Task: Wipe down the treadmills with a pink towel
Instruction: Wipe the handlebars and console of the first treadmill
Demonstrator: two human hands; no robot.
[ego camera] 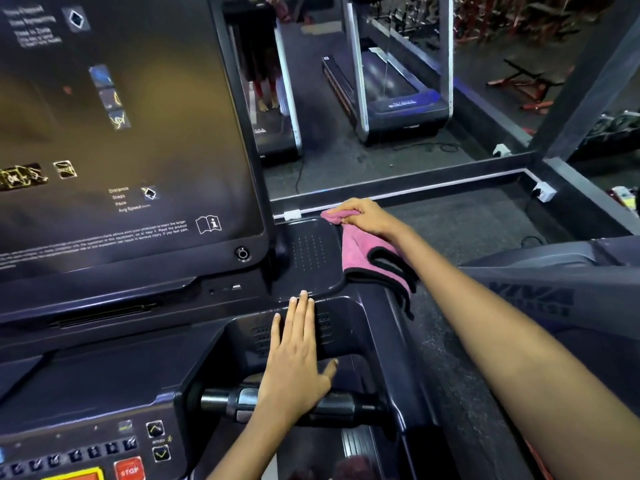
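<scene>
At the far right corner of the treadmill console (207,341), the right hand (367,216) grips a bunched part of the pink towel (360,252) and presses it on the far edge of the dotted side tray (308,258). The fingers are curled over the cloth. The rest of the towel, which has a black border, hangs down over the right edge of the tray, beside the forearm.

Nearer to the camera, the left hand (298,355) lies flat on the curved black panel with small vent slots, just above the horizontal handlebar (332,407). Its fingers are straight and close together, the thumb is spread to the right, and it holds nothing.

On the left, the large dark screen (121,133) stands tilted and shows faint text and small icons. At the near left edge there is a row of small buttons, two arrow keys and a red STOP button (129,470).

Farther away, behind a low black ledge with a thin light strip, a mirror (346,98) reflects other treadmills and a dark floor. On the right, the grey cover of a neighbouring machine (540,292) carries large letters, partly readable as VIVA.
</scene>
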